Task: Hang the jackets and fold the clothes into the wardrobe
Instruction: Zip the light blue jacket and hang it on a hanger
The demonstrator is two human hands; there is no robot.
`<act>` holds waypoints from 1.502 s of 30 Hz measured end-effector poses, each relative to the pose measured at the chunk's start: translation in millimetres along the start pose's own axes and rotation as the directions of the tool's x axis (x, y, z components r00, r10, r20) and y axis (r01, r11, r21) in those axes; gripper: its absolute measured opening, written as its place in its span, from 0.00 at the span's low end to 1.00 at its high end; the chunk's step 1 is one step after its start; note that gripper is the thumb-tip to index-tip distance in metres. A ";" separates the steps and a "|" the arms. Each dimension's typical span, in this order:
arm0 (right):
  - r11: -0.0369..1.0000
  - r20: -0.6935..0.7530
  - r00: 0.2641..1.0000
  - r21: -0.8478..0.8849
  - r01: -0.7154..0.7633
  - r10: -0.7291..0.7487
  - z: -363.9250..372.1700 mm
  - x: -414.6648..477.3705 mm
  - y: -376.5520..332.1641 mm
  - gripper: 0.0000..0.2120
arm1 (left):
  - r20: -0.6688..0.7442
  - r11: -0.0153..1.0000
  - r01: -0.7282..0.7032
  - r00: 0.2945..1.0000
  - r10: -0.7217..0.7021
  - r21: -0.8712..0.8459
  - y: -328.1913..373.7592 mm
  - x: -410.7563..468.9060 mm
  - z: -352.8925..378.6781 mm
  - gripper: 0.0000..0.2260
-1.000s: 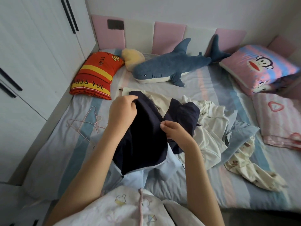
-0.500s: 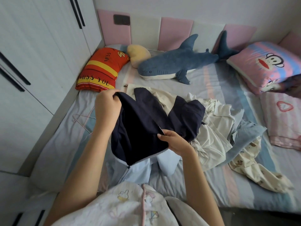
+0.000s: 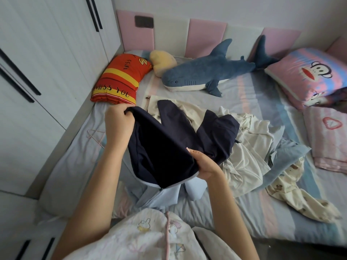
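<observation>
A navy jacket (image 3: 165, 147) with a light blue outer side (image 3: 159, 197) is lifted over the striped bed (image 3: 244, 91). My left hand (image 3: 118, 124) grips its upper edge at the left. My right hand (image 3: 204, 164) pinches its lower zipper edge at the right. Behind it lies a heap of clothes: a cream garment (image 3: 247, 158), a light blue shirt (image 3: 289, 156) and bear-print pyjamas (image 3: 300, 196). Pink wire hangers (image 3: 95, 134) lie on the bed to the left. The white wardrobe (image 3: 47, 53), doors closed, stands at the left.
At the head of the bed are a red and yellow pillow (image 3: 120, 81), a yellow cushion (image 3: 163, 62), a blue plush shark (image 3: 206, 72) and a pink monkey pillow (image 3: 309, 72). A folded pink blanket (image 3: 330, 137) lies at the right.
My left hand has pulled the jacket's edge out to the left and my right hand has slid down along the zipper edge, spreading the navy lining wider.
</observation>
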State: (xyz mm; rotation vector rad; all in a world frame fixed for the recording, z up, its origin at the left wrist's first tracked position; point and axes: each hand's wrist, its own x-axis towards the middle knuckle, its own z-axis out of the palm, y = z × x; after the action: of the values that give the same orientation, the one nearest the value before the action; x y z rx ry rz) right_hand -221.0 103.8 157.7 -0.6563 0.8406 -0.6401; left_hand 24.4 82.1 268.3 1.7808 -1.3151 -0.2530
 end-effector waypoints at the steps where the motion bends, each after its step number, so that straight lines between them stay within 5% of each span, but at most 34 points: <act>1: 1.000 -0.013 1.000 0.027 0.003 -0.003 -2.1 2.2 2.1 0.12 | 0.005 1.000 0.005 1.000 -0.005 -0.007 -0.2 0.2 0.1 0.16; 9: 0.976 0.028 0.999 0.218 0.015 -0.022 -26.4 4.1 32.5 0.29 | 0.065 0.989 0.089 0.995 -0.081 -0.119 2.2 -3.8 -4.5 0.16; 17: 0.918 -0.037 0.999 0.397 0.009 0.006 -23.4 1.1 41.5 0.25 | 0.066 0.976 0.142 0.989 -0.132 -0.164 -7.1 -6.4 -8.9 0.16; 19: 0.979 -0.126 0.986 0.185 -0.086 0.110 -16.6 -1.7 29.4 0.16 | 0.073 0.977 0.133 0.990 -0.122 -0.165 -6.4 -8.3 -8.2 0.16; 21: 0.915 -0.356 0.930 -0.337 -0.222 0.094 -5.8 -2.5 13.0 0.08 | 0.085 0.982 0.107 0.992 -0.094 -0.155 -2.3 -12.5 -6.4 0.16; 23: 0.711 -0.538 0.806 -0.666 -0.227 -0.246 9.5 -2.6 -5.4 0.08 | 0.101 0.984 0.078 0.993 -0.062 -0.161 2.4 -16.5 -3.6 0.16; 25: 0.749 -0.390 0.827 -0.661 0.055 -0.404 36.1 -8.0 -28.5 0.19 | 0.106 0.985 0.047 0.994 -0.030 -0.163 7.1 -19.1 -1.2 0.16; 27: 0.724 -0.113 0.933 -0.664 0.186 -0.343 68.5 -10.4 -47.8 0.32 | 0.108 0.988 0.014 0.994 0.003 -0.155 14.0 -20.5 0.0 0.16; 30: 0.267 -0.037 0.903 -0.960 0.087 -0.429 95.1 5.6 -49.9 0.27 | 0.136 0.984 -0.039 0.989 0.063 -0.174 22.1 -21.9 -0.4 0.16; 32: 0.132 -0.121 0.784 -0.990 -0.050 -0.609 102.3 11.1 -47.4 0.18 | 0.164 0.980 -0.068 0.982 0.099 -0.187 20.8 -22.3 -1.2 0.17; 35: 0.203 -0.130 0.720 -0.979 0.016 -0.682 97.4 4.5 -53.4 0.20 | 0.214 0.974 -0.144 0.960 0.181 -0.178 8.4 -21.5 -3.3 0.16; 37: 0.287 -0.146 0.699 -0.954 0.088 -0.700 93.5 -9.1 -63.3 0.23 | 0.391 0.956 -0.045 0.906 0.162 -0.291 -9.8 -17.9 -6.7 0.14; 41: 0.568 -0.241 0.728 -0.787 0.240 -0.642 76.1 -21.9 -79.9 0.22 | 0.829 0.855 0.353 0.540 0.146 -0.381 -55.9 -24.6 -5.3 0.32; 45: 0.727 -0.386 0.716 -0.642 0.244 -0.582 75.0 -31.4 -91.2 0.23 | 0.881 0.882 0.376 0.465 0.086 -0.284 -71.4 -47.5 8.8 0.47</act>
State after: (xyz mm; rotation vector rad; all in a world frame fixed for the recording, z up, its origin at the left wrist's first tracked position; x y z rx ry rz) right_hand -197.6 88.9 276.7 -1.2585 1.4904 -1.0736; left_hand 47.0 121.5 194.9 1.3273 -1.5695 -1.6587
